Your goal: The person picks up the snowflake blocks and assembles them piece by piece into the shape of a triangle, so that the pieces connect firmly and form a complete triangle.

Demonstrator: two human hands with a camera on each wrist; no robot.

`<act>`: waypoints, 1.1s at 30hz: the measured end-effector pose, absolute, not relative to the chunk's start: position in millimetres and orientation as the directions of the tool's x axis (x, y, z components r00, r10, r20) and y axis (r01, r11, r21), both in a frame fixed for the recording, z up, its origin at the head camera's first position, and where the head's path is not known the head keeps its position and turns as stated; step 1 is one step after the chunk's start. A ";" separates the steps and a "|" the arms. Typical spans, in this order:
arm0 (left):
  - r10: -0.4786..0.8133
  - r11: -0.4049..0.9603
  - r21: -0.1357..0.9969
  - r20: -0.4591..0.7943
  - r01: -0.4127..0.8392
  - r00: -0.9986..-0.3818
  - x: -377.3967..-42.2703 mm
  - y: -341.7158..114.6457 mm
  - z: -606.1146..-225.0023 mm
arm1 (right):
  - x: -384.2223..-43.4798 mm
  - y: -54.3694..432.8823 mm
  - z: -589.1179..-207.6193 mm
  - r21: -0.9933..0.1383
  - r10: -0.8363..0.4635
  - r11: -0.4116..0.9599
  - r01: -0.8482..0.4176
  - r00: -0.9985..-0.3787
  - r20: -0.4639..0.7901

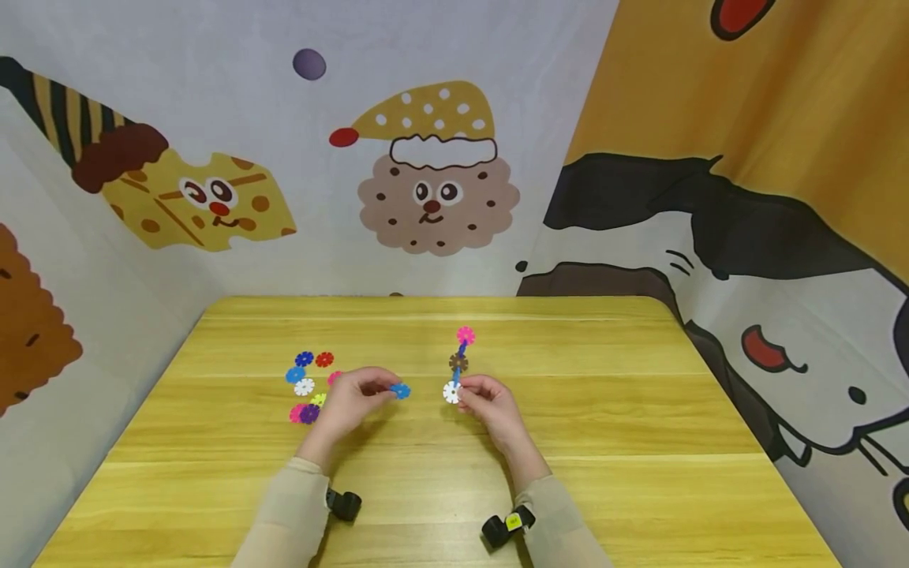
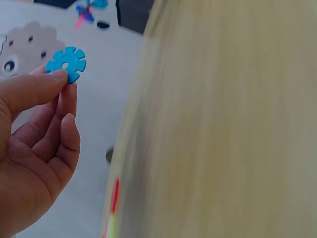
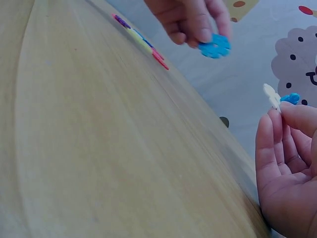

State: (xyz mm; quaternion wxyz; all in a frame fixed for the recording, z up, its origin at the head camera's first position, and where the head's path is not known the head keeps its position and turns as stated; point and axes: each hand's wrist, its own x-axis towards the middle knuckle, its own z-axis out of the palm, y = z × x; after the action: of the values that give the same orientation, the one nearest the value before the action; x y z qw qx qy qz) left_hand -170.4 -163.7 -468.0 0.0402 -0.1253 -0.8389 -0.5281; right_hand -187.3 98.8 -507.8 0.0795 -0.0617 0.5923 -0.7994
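My left hand (image 1: 358, 401) pinches a light blue notched disc (image 2: 69, 63) between thumb and fingers, held above the table. To its right, my right hand (image 1: 495, 406) pinches a white notched disc (image 1: 451, 392) at the near end of a joined chain. Beyond the white disc the chain runs through a blue piece, a brown disc (image 1: 458, 363) and a dark blue piece to a pink disc (image 1: 465, 336). A gap separates the blue disc from the chain. In the right wrist view, the white disc (image 3: 272, 96) shows edge-on.
Several loose notched discs lie on the left of the wooden table (image 1: 639, 410), among them a red disc (image 1: 324, 360), a white disc (image 1: 304, 386) and a purple disc (image 1: 309, 413). Part of this group is behind my left hand. A printed cloth (image 1: 284, 276) hangs behind the table.
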 end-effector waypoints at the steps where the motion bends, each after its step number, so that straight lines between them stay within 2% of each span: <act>1: 0.178 0.407 0.875 0.204 0.261 -0.963 -170.6 -158.1 -467.1 | -187.1 98.7 -507.8 -0.957 -0.200 -0.284 0.053 -0.980 0.005; 11: 0.243 0.349 0.881 0.243 0.319 -0.939 -173.4 -122.4 -460.5 | -185.5 97.3 -506.6 -0.952 -0.208 -0.298 0.064 -0.978 -0.001; 22: 0.165 0.362 0.880 0.264 0.307 -0.950 -176.6 -113.9 -464.3 | -184.4 99.0 -504.6 -0.949 -0.238 -0.306 0.072 -0.971 0.003; 33: 0.177 0.353 0.852 0.346 0.387 -0.922 -176.1 -102.7 -468.6 | -185.2 100.0 -505.9 -0.933 -0.234 -0.348 0.092 -0.972 -0.009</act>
State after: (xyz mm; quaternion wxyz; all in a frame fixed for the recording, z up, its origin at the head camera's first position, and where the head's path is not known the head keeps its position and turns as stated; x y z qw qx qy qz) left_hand -176.1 -102.7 -468.6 0.0971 -0.1726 -0.8167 -0.5420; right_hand -185.2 100.0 -505.9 0.0998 -0.0630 0.5621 -0.8186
